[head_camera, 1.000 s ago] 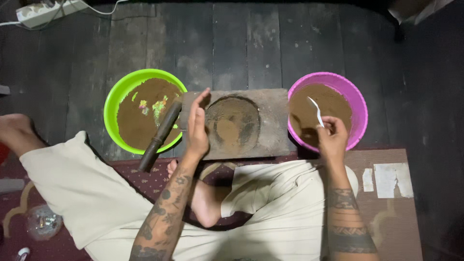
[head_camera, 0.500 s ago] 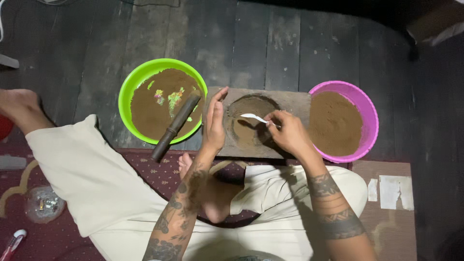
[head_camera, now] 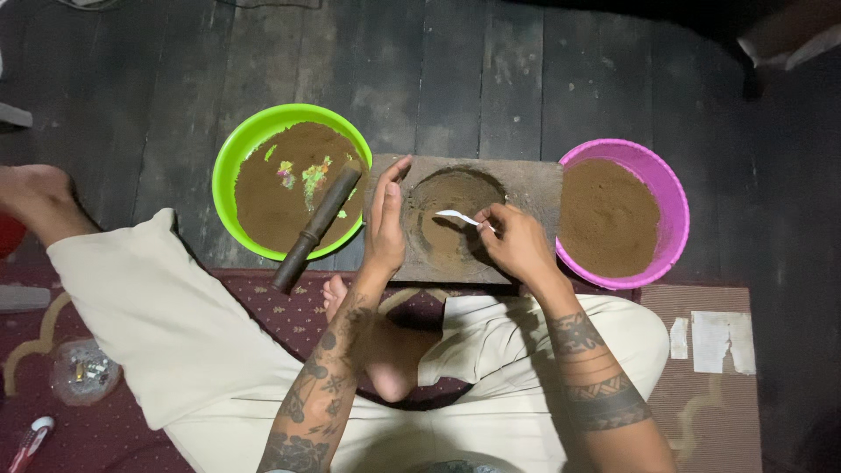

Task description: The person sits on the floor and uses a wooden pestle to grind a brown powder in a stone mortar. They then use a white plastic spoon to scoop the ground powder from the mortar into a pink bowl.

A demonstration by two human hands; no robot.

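Pinching a white spoon (head_camera: pixel 459 215) over the powder-filled hollow in the block (head_camera: pixel 526 180), the right hand (head_camera: pixel 517 245) scoops while the open left hand (head_camera: pixel 385 223) stands flat beside it, steadying the block.

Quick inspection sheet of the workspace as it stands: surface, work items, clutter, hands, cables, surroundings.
Surface: dark plank floor; patterned mat under the legs.
Work items: wooden block with round hollow holding brown powder; pink bowl of brown powder to its right; green bowl of powder to its left, dark pestle lying across its rim.
Clutter: small clear dish, tube, paper scraps.
Hands: left hand edge-on against the block; right hand holds white spoon over the hollow.
Cables: nothing seen.
Surroundings: too dark to tell.
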